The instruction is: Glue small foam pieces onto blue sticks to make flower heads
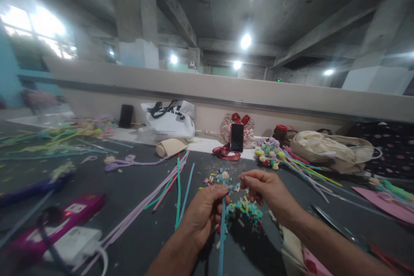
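Note:
My left hand (202, 215) is closed around a blue pipe cleaner (222, 241) that runs down toward me, with a small flower head (225, 175) at its top. My right hand (267, 189) is just to the right of that tip, fingers pinched together at the blue end. Below and between my hands lies a pile of small coloured scraps (246, 209) on the dark table (139, 207).
Long pipe cleaners (177, 189) in teal, purple and red lie left of my hands. A bunch of finished flowers (270, 153) lies at the right. A phone (236, 137) leans upright behind, beside a white bag (171, 120). A purple tool (74, 211) and white adapter (73, 243) sit front left.

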The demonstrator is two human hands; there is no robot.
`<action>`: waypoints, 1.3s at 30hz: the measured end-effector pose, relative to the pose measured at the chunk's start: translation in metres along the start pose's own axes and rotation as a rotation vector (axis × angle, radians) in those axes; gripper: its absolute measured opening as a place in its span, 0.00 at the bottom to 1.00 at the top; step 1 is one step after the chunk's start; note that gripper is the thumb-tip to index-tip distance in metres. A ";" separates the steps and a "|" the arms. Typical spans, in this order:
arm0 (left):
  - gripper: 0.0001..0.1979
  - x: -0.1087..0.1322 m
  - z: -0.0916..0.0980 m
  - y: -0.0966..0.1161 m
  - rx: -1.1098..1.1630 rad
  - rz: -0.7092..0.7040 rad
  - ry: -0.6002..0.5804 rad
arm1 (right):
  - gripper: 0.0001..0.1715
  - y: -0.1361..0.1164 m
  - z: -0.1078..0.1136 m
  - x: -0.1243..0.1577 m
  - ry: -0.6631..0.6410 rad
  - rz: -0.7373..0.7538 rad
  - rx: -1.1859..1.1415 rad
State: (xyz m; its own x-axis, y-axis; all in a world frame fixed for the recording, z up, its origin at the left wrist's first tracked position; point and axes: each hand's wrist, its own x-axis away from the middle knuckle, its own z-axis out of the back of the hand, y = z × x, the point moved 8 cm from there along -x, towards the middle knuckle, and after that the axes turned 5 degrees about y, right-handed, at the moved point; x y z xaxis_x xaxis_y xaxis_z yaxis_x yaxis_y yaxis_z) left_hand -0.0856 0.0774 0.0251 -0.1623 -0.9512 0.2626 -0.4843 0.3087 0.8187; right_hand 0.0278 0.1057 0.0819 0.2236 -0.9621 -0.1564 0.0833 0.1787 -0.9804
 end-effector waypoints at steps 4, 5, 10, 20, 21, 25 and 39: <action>0.09 0.001 -0.006 -0.006 0.049 0.053 -0.077 | 0.05 -0.012 -0.005 0.009 -0.037 0.180 0.214; 0.09 0.001 -0.007 -0.007 0.067 0.063 -0.088 | 0.05 -0.015 -0.008 0.011 -0.055 0.230 0.274; 0.06 0.000 -0.007 -0.011 0.119 0.105 -0.088 | 0.04 -0.020 -0.016 0.016 -0.070 0.331 0.433; 0.04 0.004 -0.012 -0.014 0.179 0.163 -0.104 | 0.04 -0.031 -0.020 0.023 -0.038 0.476 0.629; 0.05 0.003 -0.012 -0.015 0.166 0.162 -0.105 | 0.04 -0.033 -0.019 0.024 -0.033 0.489 0.639; 0.06 0.002 -0.011 -0.015 0.089 0.142 -0.124 | 0.04 -0.037 -0.011 0.024 -0.046 0.528 0.614; 0.09 0.007 -0.013 -0.019 -0.342 0.088 -0.101 | 0.05 -0.036 0.014 0.022 -0.099 0.388 0.496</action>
State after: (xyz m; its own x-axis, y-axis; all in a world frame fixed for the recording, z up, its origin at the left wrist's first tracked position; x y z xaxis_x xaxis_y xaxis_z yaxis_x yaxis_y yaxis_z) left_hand -0.0668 0.0653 0.0181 -0.2825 -0.9106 0.3018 -0.1522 0.3532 0.9231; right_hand 0.0432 0.0814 0.1157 0.4141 -0.7890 -0.4538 0.4129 0.6072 -0.6789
